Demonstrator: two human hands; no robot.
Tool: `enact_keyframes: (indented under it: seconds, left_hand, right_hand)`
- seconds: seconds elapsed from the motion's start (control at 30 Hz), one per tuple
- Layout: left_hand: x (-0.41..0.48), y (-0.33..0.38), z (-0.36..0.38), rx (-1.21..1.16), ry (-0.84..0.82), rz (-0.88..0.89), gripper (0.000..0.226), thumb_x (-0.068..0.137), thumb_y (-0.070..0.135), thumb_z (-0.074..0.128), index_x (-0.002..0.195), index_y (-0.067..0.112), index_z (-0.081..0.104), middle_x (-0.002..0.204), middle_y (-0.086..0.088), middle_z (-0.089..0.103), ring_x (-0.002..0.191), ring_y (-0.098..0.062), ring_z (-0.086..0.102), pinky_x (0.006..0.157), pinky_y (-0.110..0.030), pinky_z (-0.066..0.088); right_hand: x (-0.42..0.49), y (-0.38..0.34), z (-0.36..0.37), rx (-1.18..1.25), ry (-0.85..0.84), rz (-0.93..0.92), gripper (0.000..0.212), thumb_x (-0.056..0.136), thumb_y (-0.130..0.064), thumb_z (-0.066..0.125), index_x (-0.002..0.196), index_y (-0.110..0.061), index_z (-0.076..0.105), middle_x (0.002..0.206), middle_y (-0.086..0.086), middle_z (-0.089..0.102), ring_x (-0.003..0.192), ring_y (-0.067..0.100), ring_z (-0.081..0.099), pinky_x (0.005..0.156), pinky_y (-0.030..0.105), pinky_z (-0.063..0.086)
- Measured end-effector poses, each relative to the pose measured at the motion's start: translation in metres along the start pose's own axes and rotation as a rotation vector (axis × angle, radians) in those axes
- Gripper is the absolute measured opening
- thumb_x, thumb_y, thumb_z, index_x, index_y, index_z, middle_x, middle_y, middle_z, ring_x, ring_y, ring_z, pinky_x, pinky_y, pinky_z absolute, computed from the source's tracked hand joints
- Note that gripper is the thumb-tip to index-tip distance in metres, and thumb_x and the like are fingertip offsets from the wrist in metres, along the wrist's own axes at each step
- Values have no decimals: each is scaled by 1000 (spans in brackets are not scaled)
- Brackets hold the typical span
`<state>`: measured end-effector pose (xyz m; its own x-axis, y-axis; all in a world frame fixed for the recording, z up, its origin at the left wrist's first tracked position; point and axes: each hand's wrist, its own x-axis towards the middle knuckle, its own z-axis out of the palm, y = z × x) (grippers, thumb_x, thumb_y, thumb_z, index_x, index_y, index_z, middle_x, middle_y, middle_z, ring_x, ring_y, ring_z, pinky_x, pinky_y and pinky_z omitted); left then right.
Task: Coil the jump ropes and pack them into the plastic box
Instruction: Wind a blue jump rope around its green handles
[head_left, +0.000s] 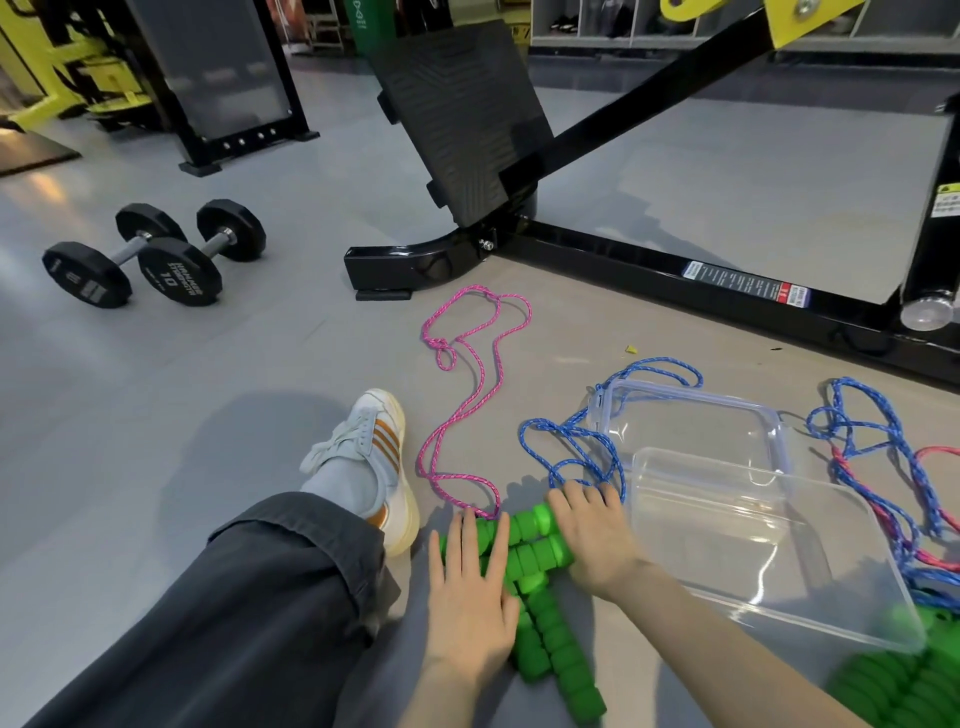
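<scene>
Several green ribbed jump-rope handles lie bunched on the floor in front of me. My left hand rests flat on their left side, fingers spread. My right hand presses on their right ends, fingers curled over them. A pink rope trails from the handles away across the floor. A blue rope loops beside my right hand and partly under a clear lid. The clear plastic box sits to the right of my right hand, with no rope in it.
More blue and pink rope tangles right of the box, with green handles at the lower right. My leg and white shoe lie left of the handles. A black machine frame runs behind; two dumbbells sit far left.
</scene>
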<state>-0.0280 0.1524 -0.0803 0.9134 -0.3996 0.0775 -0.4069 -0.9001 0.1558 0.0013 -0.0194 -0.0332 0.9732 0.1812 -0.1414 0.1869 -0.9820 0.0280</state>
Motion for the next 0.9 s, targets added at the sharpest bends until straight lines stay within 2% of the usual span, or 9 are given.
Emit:
enact_keyframes:
  seconds: [0.07,0.13,0.23,0.3,0.4,0.47,0.63,0.73,0.9]
  left_hand:
    - [0,-2,-1,31,18,33,88,72,33,40,152,14,10,136,-27,49,130,-38,34,111,-53,12]
    - [3,-3,-4,89,58,54,78,82,38,37,151,14,11,139,-28,43,131,-39,33,112,-52,10]
    - [13,-5,-13,184,117,96,69,86,39,34,148,13,21,140,-25,37,128,-39,34,111,-53,12]
    - [23,-4,-22,224,181,148,67,86,40,42,147,16,26,136,-26,41,123,-39,38,108,-54,20]
    - [34,0,-36,237,256,187,96,70,38,80,146,18,26,124,-27,54,118,-38,39,101,-54,27]
    - [37,2,-46,248,284,199,110,61,32,87,148,19,21,120,-28,54,118,-40,39,102,-55,26]
    - [42,9,-65,270,281,235,139,49,19,90,153,23,-2,126,-26,41,121,-43,37,105,-56,22]
    - [44,14,-76,300,274,264,149,38,18,92,153,24,-3,137,-27,33,120,-42,36,105,-55,18]
    - [44,27,-87,342,308,319,128,41,6,82,148,21,13,132,-24,37,116,-41,38,104,-55,23]
  right_hand:
    - [1,2,4,-25,138,6,77,29,-22,82,97,-9,51,90,10,56,78,30,59,88,46,43]
    - [-1,4,4,-45,260,1,82,11,-21,76,86,-12,44,73,5,54,58,25,55,81,46,38]
    - [-4,10,-2,-34,357,4,76,19,-18,75,89,-12,47,74,5,53,59,26,55,81,42,30]
    - [-4,15,-11,-26,439,9,72,22,-15,73,90,-12,50,75,5,52,61,27,54,79,41,30]
    - [-5,23,-25,32,547,16,71,29,-9,70,95,-15,46,78,4,51,62,27,53,78,39,32]
    - [-8,28,-33,48,582,5,70,31,-10,71,96,-16,47,79,2,52,62,25,54,77,40,43]
    - [-17,37,-50,130,581,-8,70,40,-18,77,102,-19,44,85,2,51,67,25,58,75,38,46]
    - [-24,42,-58,221,584,-29,66,47,-21,74,105,-18,43,90,4,52,73,27,58,73,36,45]
    - [-37,53,-64,283,558,5,63,51,-9,71,109,-16,49,95,5,51,74,31,58,70,32,43]
